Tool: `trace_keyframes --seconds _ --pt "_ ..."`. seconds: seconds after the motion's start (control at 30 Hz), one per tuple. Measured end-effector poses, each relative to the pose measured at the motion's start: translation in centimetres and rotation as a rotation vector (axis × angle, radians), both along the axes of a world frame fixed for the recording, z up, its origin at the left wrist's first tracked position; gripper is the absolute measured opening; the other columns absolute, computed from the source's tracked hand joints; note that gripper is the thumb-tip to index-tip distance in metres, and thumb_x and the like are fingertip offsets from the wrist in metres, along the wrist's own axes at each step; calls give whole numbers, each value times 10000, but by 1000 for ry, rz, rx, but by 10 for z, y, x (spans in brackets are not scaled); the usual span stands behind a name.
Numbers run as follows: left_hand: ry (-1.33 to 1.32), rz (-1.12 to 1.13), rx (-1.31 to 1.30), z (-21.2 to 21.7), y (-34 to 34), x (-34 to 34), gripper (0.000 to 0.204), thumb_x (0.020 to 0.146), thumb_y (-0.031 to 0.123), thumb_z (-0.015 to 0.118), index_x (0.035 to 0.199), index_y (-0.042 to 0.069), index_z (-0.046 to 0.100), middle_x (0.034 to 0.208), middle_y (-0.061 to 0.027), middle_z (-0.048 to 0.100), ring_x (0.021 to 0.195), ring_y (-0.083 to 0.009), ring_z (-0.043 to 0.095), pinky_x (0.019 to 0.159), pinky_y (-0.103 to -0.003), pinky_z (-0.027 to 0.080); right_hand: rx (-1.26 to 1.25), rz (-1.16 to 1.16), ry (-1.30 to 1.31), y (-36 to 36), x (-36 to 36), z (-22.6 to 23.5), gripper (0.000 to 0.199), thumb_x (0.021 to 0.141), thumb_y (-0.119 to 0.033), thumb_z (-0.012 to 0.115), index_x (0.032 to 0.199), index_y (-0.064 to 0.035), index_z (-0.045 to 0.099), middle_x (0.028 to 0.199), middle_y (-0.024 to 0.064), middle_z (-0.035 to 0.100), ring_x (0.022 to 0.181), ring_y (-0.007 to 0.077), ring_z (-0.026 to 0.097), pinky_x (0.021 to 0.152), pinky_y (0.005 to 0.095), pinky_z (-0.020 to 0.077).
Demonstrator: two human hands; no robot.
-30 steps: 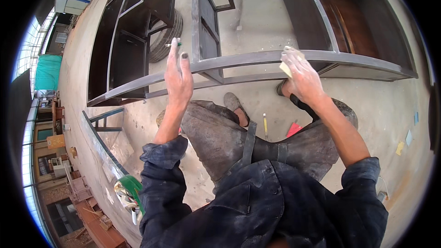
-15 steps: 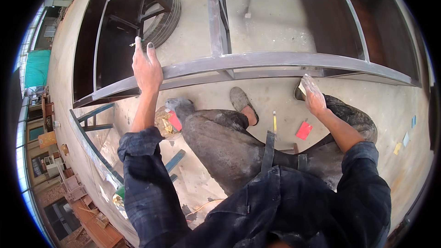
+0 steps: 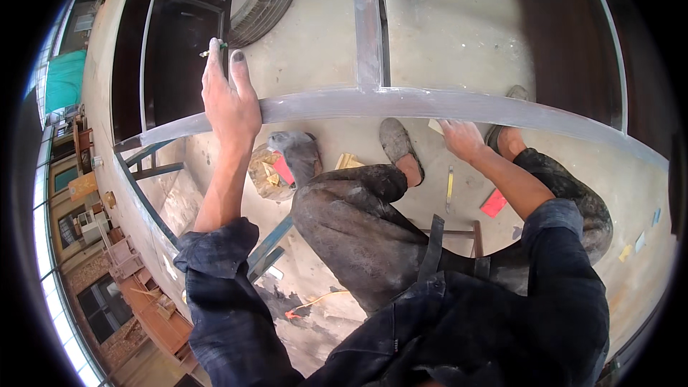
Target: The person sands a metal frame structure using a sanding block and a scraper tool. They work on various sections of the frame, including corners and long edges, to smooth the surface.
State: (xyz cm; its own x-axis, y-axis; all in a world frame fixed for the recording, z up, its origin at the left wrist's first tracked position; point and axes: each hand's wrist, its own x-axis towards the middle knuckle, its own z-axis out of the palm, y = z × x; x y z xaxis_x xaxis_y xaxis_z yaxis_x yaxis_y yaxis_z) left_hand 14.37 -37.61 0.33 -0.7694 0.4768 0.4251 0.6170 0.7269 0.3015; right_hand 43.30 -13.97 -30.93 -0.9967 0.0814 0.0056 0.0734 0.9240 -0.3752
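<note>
A long grey-dusted rail [image 3: 322,104] of a dark wooden frame runs across in front of me. My left hand [image 3: 233,104] lies over the rail's left part, thumb and fingers pointing away from me. Between its fingers sticks out a small thin stick that looks like a cigarette [image 3: 205,54]. My right hand [image 3: 463,140], whitened with dust, is at the rail's near edge, right of the crosspiece [image 3: 368,29]. It holds a pale flat piece that looks like folded sandpaper [image 3: 435,127]; the fingertips are partly hidden by the rail.
A tire [image 3: 269,7] lies on the floor within the frame. Below the rail are a bag of scraps [image 3: 266,175], a yellow-and-silver strip tool [image 3: 449,190] and a red sheet [image 3: 494,203]. Blue-grey wooden bars [image 3: 269,244] stand at left. My shoe [image 3: 396,140] rests under the rail.
My right hand has moved left along the rail with the pale piece. My left hand keeps its place on the rail. The view has shifted slightly, baring more of the floor below.
</note>
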Motion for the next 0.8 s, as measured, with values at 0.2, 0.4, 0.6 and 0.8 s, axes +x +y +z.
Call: trace_keyframes --seconds 0.2,0.4,0.6,0.8 --pt "-51 -15 29 0 10 1 591 1070 384 467 1493 -28 440 1471 -214 529 1388 -365 456 1157 -440 329 -4 36 -129 -40 -52 19 472 899 -112 560 1366 -49 542 1143 169 706 1031 309 704 855 432 556" --pt "-24 6 19 -1 7 2 597 1065 388 482 1492 -26 443 1465 -220 531 1385 -367 459 1152 -437 341 -17 -57 -165 -35 -34 21 528 910 -132 551 1424 -20 503 1266 184 661 1230 314 610 1042 432 465" --pt "-58 8 27 0 7 1 580 1070 383 480 1490 -16 449 1461 -221 531 1381 -361 468 1147 -434 352 45 -82 -84 -30 -19 14 570 860 -130 628 1390 45 510 1358 231 587 1340 341 507 1160 425 360" --pt "-63 35 7 6 11 7 601 1077 427 447 1503 3 444 1507 -208 495 1428 -356 422 1180 -432 317 27 -583 -24 87 112 11 527 785 6 592 1309 40 553 1251 257 605 1227 421 538 1106 469 403"
